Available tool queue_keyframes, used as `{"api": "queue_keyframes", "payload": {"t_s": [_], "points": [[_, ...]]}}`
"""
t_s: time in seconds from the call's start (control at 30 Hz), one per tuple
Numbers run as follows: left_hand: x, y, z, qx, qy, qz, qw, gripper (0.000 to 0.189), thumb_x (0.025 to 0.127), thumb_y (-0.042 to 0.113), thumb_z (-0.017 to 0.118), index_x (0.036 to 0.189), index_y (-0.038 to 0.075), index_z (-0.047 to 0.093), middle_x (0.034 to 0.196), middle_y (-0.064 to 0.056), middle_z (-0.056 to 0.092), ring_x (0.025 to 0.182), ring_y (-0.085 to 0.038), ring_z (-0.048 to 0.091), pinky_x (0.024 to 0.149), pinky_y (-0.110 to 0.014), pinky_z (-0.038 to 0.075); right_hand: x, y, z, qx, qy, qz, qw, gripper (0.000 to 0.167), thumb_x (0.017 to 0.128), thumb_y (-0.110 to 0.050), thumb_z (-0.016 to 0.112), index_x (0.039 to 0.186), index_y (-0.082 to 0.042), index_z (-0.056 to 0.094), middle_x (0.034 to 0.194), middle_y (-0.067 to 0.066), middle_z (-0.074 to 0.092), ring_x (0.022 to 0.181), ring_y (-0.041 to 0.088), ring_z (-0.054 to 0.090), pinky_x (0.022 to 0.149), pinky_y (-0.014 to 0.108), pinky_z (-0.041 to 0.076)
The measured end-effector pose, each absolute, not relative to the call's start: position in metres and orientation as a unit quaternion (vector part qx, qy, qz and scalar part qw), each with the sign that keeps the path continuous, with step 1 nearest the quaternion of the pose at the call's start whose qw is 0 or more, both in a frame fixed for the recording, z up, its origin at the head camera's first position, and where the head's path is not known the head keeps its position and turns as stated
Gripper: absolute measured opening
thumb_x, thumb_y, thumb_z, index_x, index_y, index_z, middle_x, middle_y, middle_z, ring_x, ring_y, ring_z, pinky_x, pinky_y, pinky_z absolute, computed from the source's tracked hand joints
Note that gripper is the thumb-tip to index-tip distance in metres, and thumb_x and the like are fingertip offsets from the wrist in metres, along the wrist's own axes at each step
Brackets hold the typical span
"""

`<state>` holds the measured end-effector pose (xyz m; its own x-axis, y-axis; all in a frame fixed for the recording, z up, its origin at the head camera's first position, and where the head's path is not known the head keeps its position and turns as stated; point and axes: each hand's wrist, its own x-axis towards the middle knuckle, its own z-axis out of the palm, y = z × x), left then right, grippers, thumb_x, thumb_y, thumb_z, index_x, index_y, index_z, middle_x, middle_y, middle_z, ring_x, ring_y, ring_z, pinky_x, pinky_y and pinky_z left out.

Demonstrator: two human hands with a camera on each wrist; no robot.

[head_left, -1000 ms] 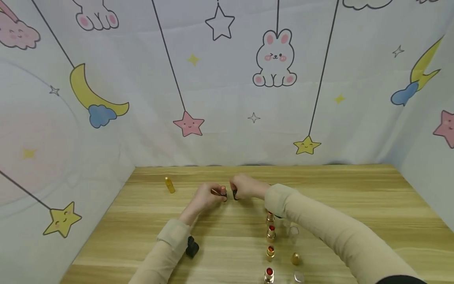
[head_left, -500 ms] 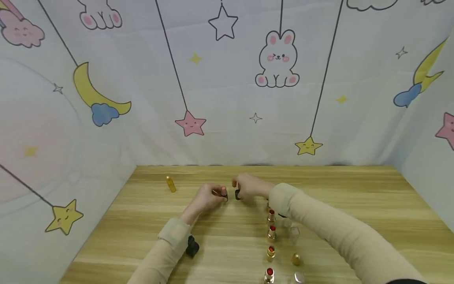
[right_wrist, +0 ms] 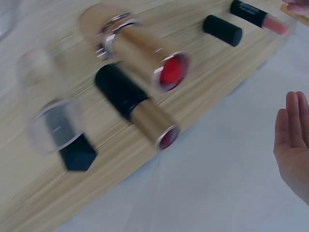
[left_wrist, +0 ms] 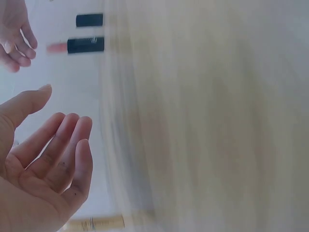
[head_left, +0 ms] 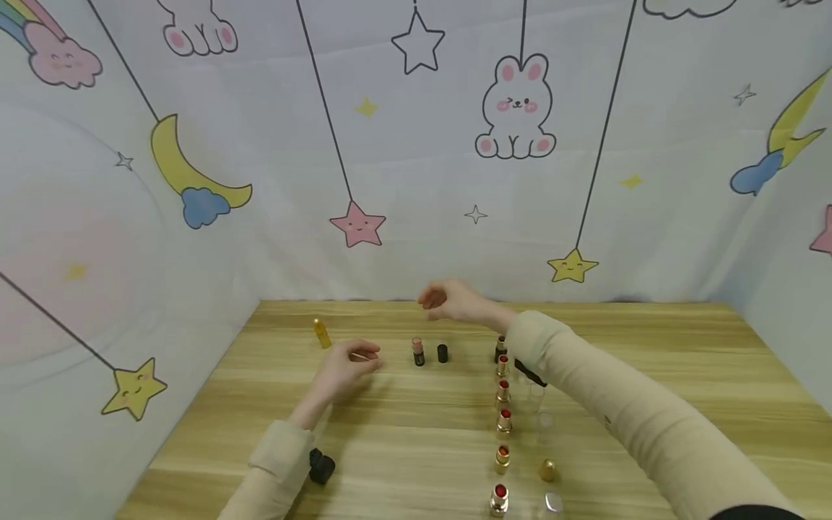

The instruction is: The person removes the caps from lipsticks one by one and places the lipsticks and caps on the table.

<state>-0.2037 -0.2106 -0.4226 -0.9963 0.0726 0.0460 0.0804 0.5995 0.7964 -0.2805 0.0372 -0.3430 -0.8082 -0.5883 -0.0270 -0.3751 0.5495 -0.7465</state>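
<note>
A pink lipstick (head_left: 419,354) in a black tube stands uncapped on the table, its black cap (head_left: 443,353) upright just to its right. Left of the lipstick my left hand (head_left: 344,367) hovers with fingers loosely bent and nothing in them. My right hand (head_left: 456,302) is raised behind the cap, also holding nothing. In the left wrist view the left hand's thumb and fingers are apart. The right wrist view shows straight fingers on the right hand (right_wrist: 295,140). A closed gold lipstick (head_left: 321,333) stands at the back left.
Several uncapped lipsticks (head_left: 504,421) form a row toward the front, right of centre. Beside them stand a gold cap (head_left: 548,470), clear caps (head_left: 552,503) and a dark cap (head_left: 531,373), partly behind the right sleeve. A black object (head_left: 321,466) lies by the left sleeve.
Both hands have let go: the left of the pink lipstick, the right of the black cap. My left hand has drawn back leftward; the right has lifted up and away from the cap.
</note>
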Motion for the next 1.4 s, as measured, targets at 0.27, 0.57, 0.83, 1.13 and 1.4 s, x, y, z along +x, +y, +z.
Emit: {"api": "queue_keyframes", "payload": {"t_s": [0.27, 0.57, 0.83, 1.13, 1.4], "points": [[-0.199, -0.266, -0.419, 0.031, -0.895, -0.443, 0.034, 0.03, 0.086, 0.016, 0.071, 0.11, -0.002, 0.067, 0.104, -0.017, 0.07, 0.095, -0.028, 0.066, 0.077, -0.032, 0.054, -0.292, -0.012, -0.343, -0.291, 0.849, -0.422, 0.125, 0.037, 0.088, -0.021, 0.069, 0.121, -0.007, 0.062, 0.117, 0.011, 0.067, 0.109, 0.021, 0.063, 0.094, 0.034, 0.051], [-0.209, -0.295, -0.423, 0.083, -0.891, -0.445, 0.045, 0.038, 0.088, 0.017, 0.069, 0.119, -0.003, 0.062, 0.112, -0.021, 0.067, 0.104, -0.034, 0.065, 0.087, -0.04, 0.052, -0.295, -0.074, -0.356, -0.308, 0.833, -0.432, 0.157, 0.041, 0.087, -0.015, 0.07, 0.124, -0.002, 0.059, 0.121, 0.014, 0.064, 0.113, 0.025, 0.061, 0.095, 0.031, 0.05], [-0.225, -0.305, -0.435, 0.089, -0.876, -0.475, 0.009, 0.049, 0.087, 0.016, 0.07, 0.131, 0.002, 0.055, 0.131, -0.022, 0.058, 0.121, -0.039, 0.057, 0.099, -0.048, 0.047, -0.297, -0.113, -0.371, -0.317, 0.841, -0.411, 0.155, 0.039, 0.085, -0.012, 0.071, 0.121, -0.002, 0.059, 0.122, 0.016, 0.063, 0.113, 0.026, 0.06, 0.097, 0.031, 0.049], [-0.243, -0.317, -0.441, 0.061, -0.875, -0.48, 0.013, 0.045, 0.085, 0.014, 0.072, 0.125, -0.003, 0.058, 0.125, -0.023, 0.062, 0.116, -0.037, 0.061, 0.097, -0.044, 0.05, -0.298, -0.146, -0.386, -0.3, 0.838, -0.437, 0.13, 0.035, 0.086, -0.007, 0.07, 0.119, 0.001, 0.06, 0.117, 0.016, 0.064, 0.111, 0.027, 0.061, 0.096, 0.035, 0.05], [-0.253, -0.321, -0.441, 0.05, -0.874, -0.484, -0.004, 0.042, 0.085, 0.018, 0.072, 0.121, -0.001, 0.063, 0.121, -0.02, 0.066, 0.116, -0.034, 0.06, 0.097, -0.043, 0.048, -0.299, -0.167, -0.397, -0.293, 0.837, -0.45, 0.101, 0.027, 0.086, -0.008, 0.069, 0.111, 0.0, 0.064, 0.107, 0.012, 0.069, 0.1, 0.023, 0.065, 0.088, 0.031, 0.052]]}}
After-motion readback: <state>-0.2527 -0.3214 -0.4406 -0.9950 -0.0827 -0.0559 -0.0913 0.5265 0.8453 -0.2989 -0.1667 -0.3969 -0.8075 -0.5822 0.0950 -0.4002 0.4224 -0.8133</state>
